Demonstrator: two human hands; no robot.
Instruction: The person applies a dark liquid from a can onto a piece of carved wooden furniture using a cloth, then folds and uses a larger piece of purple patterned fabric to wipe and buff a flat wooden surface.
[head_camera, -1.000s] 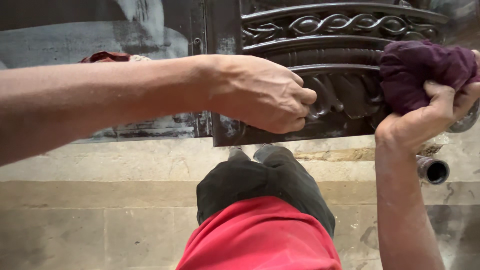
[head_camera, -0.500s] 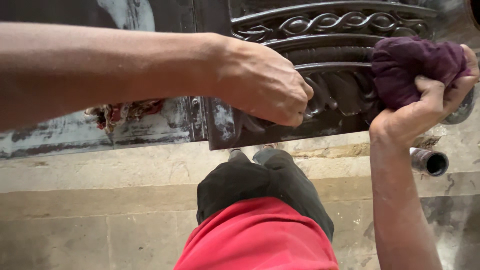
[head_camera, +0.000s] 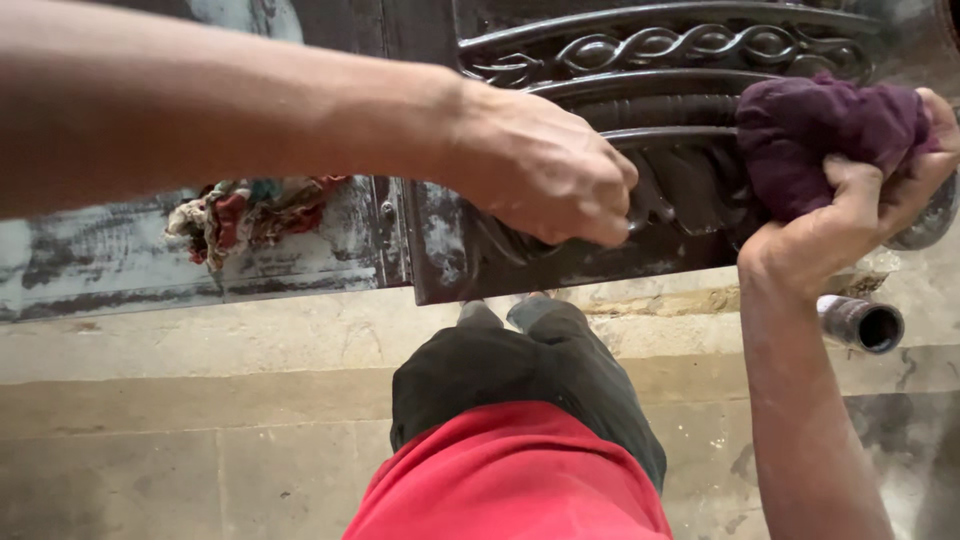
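Your right hand (head_camera: 860, 215) is bunched tight around a dark purple rag (head_camera: 815, 140), pressing it against the carved dark panel (head_camera: 680, 200) in front of you, on the rounded moulding below the braided scrollwork band (head_camera: 700, 45). Your left hand (head_camera: 545, 165) is curled with the fingers hooked over the leaf-carved lower moulding, gripping the panel itself and holding no tool. As far as you can judge, the work is partway: the carving near the rag looks deep brown and glossy, while the lower left corner of the panel and the flat board (head_camera: 120, 255) to its left show pale, chalky streaks and scuffed patches left to deal with. The carving is hard and ridged, with rope-like twists above and scooped leaf shapes below; the rag is soft, crumpled and matte. A second rag (head_camera: 250, 210), multicoloured and frayed, lies bunched against the flat board. Below, a dusty stone step (head_camera: 200, 340) runs across, and the open end of a dark pipe (head_camera: 862, 324) pokes out beside your right wrist
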